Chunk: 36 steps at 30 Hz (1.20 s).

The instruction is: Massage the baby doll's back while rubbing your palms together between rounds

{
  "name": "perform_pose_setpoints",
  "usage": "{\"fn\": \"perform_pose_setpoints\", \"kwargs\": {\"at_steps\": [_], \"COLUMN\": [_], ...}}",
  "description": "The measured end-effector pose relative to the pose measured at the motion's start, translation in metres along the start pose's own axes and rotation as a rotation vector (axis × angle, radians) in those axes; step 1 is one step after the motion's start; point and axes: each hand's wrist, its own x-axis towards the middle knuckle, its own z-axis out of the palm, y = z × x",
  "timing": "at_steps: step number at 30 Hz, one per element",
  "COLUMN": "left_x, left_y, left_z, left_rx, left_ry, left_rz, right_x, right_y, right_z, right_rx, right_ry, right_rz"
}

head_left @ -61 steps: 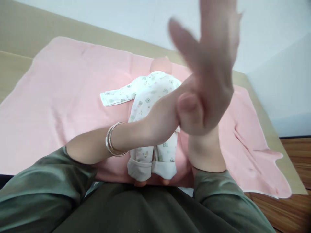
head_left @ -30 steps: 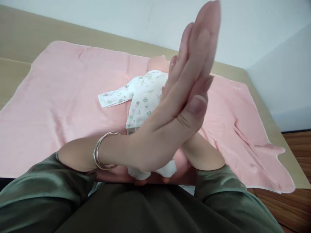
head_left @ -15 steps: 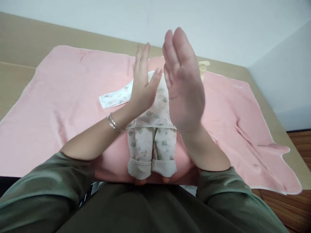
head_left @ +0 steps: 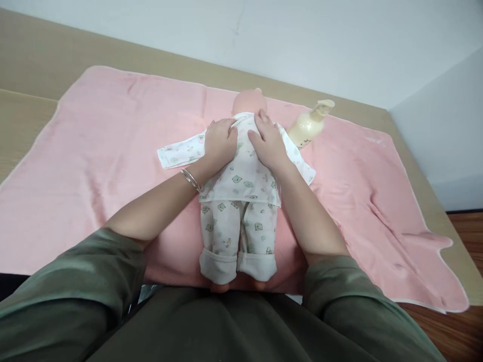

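Both hands have parted from their raised, palm-facing pose and come down since the earlier frames. Left hand (head_left: 221, 143), thin silver-coloured bangles (head_left: 191, 180) at its wrist, rests on one shoulder area of a white long-sleeved top with small green and pink animal print (head_left: 243, 173). Right hand (head_left: 270, 142) lies on the opposite shoulder area, fingers extended, thumb spread, closed on nothing. Left fingers foreshortened; cannot tell whether they pinch fabric.

Top is worn by a smooth-headed baby doll (head_left: 248, 102), stretched out between the forearms, head toward the wall, feet toward the person. Matching white printed trousers with thick turned-up cuffs (head_left: 258, 229) cover its legs.

Doll lies on a pale-edged pink cloth blanket (head_left: 113, 151), spread over a light wood-toned table (head_left: 396, 130) and creased at the right. Pale yellow pump bottle (head_left: 306, 128) now in full sight from pump to shoulder, near the right hand; its base is hidden behind the right-side sleeve of the top. White wall (head_left: 302, 45) beyond; reddish-brown wooden floor (head_left: 468, 236) at far right.
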Motion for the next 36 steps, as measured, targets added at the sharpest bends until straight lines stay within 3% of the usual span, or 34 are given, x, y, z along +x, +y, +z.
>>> {"fn": "perform_pose_setpoints", "kwargs": {"at_steps": [4,6,11,13,36], "left_x": [0.001,0.002,0.002,0.001,-0.001], "left_y": [-0.002,-0.005,-0.013,-0.014,-0.009], "left_z": [0.001,0.003,0.006,0.007,0.002], "left_rx": [-0.013,-0.019,-0.044,-0.050,-0.056], "left_ry": [0.008,0.023,0.046,0.064,0.038], "left_rz": [0.008,0.008,0.020,0.034,0.022], "right_x": [-0.009,-0.018,-0.029,-0.027,-0.026], "right_y": [-0.015,-0.028,-0.044,-0.041,-0.037], "right_z": [-0.001,0.002,0.012,0.014,0.016], "right_rx": [-0.100,-0.139,-0.149,-0.129,-0.060], "right_ry": [0.014,0.025,0.015,-0.006,0.060], "right_rz": [0.192,0.217,-0.156,-0.209,-0.197]}}
